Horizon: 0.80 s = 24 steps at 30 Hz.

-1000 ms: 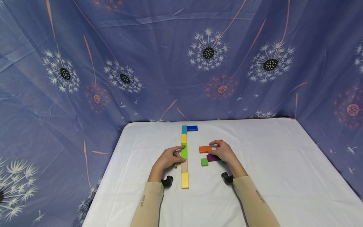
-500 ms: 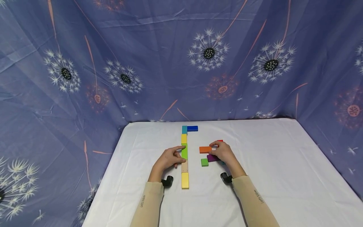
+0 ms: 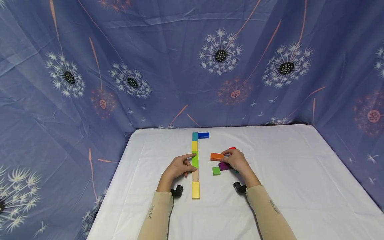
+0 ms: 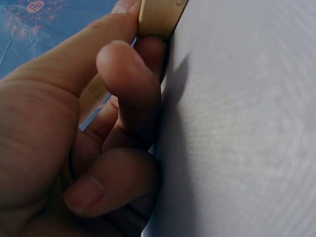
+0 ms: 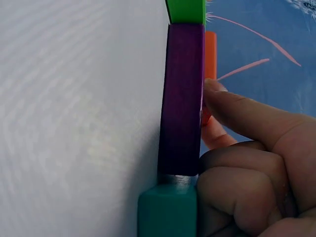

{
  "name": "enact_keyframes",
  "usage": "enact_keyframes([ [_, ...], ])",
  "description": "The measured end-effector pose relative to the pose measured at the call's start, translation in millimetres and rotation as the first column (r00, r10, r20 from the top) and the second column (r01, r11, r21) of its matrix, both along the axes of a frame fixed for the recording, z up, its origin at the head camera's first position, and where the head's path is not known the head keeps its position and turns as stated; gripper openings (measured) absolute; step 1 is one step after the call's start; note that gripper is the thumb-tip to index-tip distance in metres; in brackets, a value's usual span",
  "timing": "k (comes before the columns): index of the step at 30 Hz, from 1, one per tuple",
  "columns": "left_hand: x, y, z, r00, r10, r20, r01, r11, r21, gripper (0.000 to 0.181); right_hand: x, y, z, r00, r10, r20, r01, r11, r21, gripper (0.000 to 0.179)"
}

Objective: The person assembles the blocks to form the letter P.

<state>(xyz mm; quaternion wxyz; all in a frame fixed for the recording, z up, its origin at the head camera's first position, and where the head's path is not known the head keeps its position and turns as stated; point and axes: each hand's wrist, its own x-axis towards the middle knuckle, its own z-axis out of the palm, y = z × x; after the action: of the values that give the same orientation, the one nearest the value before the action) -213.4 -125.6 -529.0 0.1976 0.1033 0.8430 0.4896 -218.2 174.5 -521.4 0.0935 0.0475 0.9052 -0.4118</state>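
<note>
In the head view, a column of wooden blocks runs toward the back of the table. My left hand (image 3: 178,166) spans the light green block (image 3: 195,160), index finger near its far end and thumb where it meets the plain wood block (image 3: 195,175). The left wrist view has the thumb at the plain block (image 4: 160,17), other fingers curled below. My right hand (image 3: 237,160) pinches the right end of an orange block (image 3: 216,156) between thumb and index finger. Beneath that hand lie a purple block (image 5: 182,98) and a teal block (image 5: 168,212), partly hidden.
Yellow blocks (image 3: 196,190) belong to the column, topped by a light blue block (image 3: 195,136) with a dark blue block (image 3: 203,135) beside it. A small green block (image 3: 216,171) and a red block (image 3: 232,148) lie near the right hand. A patterned curtain (image 3: 180,66) hangs behind.
The orange block has shifted very slightly upward in the head view, together with the right fingertips. The left hand and the column stay as they were.
</note>
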Motion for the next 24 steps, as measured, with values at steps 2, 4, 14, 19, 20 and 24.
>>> enact_keyframes([
  [2, -0.2, -0.5, -0.8, 1.0, 0.0, 0.0, 0.0, 1.0, 0.003, 0.071, -0.3, 2, -1.8, 1.0, 0.007, 0.003, -0.007, 1.0, -0.021, 0.038],
  [4, -0.3, -0.9, -1.4, 1.0, -0.001, -0.001, 0.001, 1.0, 0.006, 0.071, -0.5, 5, -3.2, 1.0, 0.011, 0.004, -0.011, 0.999, -0.05, 0.039],
  [14, -0.6, -2.0, -0.9, 1.0, -0.009, -0.005, 0.009, 1.0, 0.012, 0.071, -0.1, 8, -1.8, 1.0, 0.015, 0.006, -0.015, 0.995, -0.101, 0.039],
  [19, -0.6, -1.5, -0.2, 1.0, -0.011, -0.007, 0.011, 1.0, 0.009, 0.071, 0.9, 7, 1.8, 1.0, 0.006, 0.019, -0.003, 0.992, -0.129, 0.04],
  [20, -0.6, -1.4, -0.3, 1.0, -0.012, -0.006, 0.012, 1.0, 0.008, 0.071, 1.1, 7, 2.8, 1.0, 0.001, 0.025, 0.003, 0.991, -0.137, 0.04],
  [24, -0.6, -0.7, -0.8, 1.0, -0.014, -0.004, 0.015, 1.0, 0.004, 0.071, 1.5, 7, 7.0, 0.999, -0.025, 0.043, 0.031, 0.987, -0.158, 0.04],
])
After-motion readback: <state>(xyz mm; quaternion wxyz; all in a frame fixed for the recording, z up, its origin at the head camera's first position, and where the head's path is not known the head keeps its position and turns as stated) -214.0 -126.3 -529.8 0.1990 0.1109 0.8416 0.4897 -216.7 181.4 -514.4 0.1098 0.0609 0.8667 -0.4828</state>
